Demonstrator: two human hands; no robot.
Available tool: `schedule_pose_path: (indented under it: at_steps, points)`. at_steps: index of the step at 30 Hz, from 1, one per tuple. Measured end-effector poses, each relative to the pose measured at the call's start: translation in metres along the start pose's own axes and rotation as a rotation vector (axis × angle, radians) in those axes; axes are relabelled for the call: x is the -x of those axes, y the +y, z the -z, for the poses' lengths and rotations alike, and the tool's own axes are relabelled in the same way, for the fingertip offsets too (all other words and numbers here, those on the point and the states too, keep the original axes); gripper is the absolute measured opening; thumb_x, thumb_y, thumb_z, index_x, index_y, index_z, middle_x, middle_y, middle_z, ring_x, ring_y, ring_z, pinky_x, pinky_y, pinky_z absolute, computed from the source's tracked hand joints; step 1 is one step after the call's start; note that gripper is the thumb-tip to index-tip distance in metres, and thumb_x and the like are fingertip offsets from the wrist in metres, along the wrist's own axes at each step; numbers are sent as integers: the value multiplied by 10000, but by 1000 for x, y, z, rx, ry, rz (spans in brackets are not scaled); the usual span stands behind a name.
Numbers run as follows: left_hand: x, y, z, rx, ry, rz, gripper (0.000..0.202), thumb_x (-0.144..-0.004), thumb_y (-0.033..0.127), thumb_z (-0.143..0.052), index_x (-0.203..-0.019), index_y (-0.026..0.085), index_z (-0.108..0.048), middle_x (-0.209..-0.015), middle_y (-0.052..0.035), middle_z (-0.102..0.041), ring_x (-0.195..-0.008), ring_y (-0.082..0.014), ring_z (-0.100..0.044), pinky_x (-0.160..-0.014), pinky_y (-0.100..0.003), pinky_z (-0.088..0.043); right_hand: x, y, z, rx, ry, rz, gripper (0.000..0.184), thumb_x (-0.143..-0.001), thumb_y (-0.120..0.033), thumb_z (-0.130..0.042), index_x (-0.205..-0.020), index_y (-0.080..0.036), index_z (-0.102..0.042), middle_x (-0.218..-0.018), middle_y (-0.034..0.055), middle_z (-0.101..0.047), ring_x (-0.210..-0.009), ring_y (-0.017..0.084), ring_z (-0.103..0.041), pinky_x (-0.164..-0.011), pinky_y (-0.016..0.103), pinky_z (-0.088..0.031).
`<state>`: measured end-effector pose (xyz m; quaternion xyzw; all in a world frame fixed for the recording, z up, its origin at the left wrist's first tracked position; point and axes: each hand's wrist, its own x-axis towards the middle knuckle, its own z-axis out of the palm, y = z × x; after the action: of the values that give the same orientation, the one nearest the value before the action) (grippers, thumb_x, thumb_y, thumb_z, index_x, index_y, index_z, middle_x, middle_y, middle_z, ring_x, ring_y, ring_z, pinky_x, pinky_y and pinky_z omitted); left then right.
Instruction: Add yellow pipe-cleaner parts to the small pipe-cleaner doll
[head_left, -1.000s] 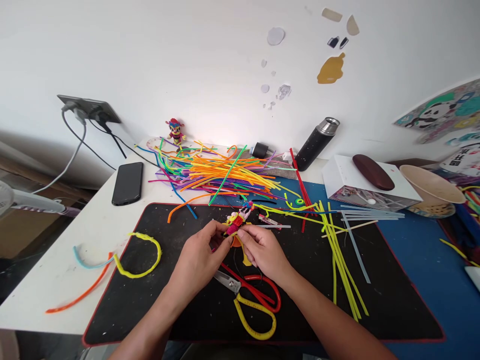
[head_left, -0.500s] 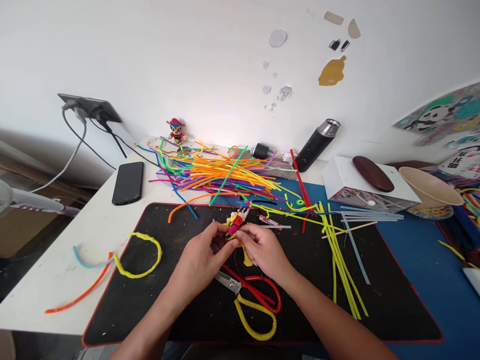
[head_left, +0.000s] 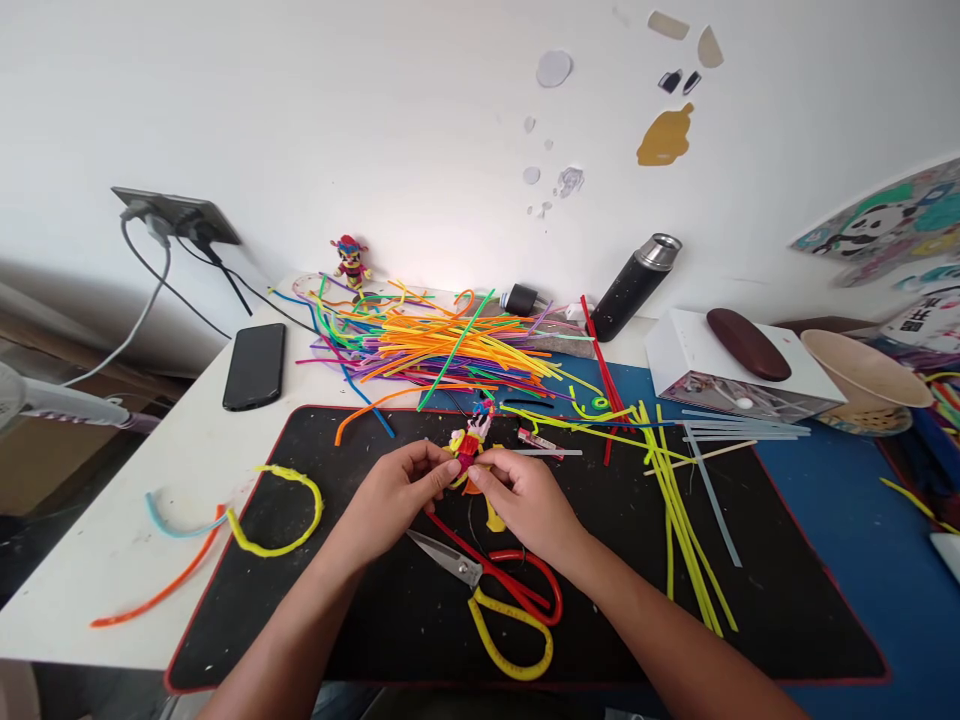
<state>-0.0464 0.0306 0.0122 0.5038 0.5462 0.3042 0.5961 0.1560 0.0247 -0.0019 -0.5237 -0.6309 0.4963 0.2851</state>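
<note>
Both of my hands pinch a small pipe-cleaner figure of yellow, red and blue over the black mat. My left hand grips it from the left with fingers closed. From the right, my right hand holds it between thumb and fingertips. Scissors with red and yellow handles lie on the mat just below my hands. An orange and yellow scrap sits partly hidden under my right hand.
A heap of coloured pipe cleaners lies behind the mat, with yellow-green ones at the right. A phone, a finished figure, a black flask, a white box and a bowl stand around. Bent pieces lie left.
My hands have shifted slightly up and left with the figure, turning it a little, so more of the scissor blades shows below them.
</note>
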Motion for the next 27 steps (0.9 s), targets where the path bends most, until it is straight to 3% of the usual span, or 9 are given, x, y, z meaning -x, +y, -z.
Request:
schedule_pose_path:
  at_steps: [12, 23, 27]
  points:
    - [-5, 0, 1, 125, -53, 100, 614, -609, 700, -894, -836, 158, -718, -713, 1, -621, -597, -131, -504, -567, -263, -405, 3, -10, 0, 215, 11, 73, 223, -1028, -329, -614, -913, -201, -756, -586, -55, -501, -522, 123, -400, -518, 269, -251]
    - [-3, -8, -7, 262, 60, 91, 479, -630, 576, -920, -792, 154, -764, -637, -2, -611, -574, -134, -493, -545, -253, -369, 5, -13, -2, 29, 19, 9, 304, -1025, -431, -596, -1057, -191, -780, -613, -35, -524, -530, 137, -427, -491, 253, -299]
    - [-3, -12, -8, 311, 98, 83, 472, -625, 571, -934, -756, 152, -760, -656, -13, -629, -574, -124, -490, -536, -244, -354, 6, -14, -3, -38, 52, 5, 297, -1025, -430, -598, -1008, -192, -774, -630, -17, -559, -531, 136, -452, -484, 251, -306]
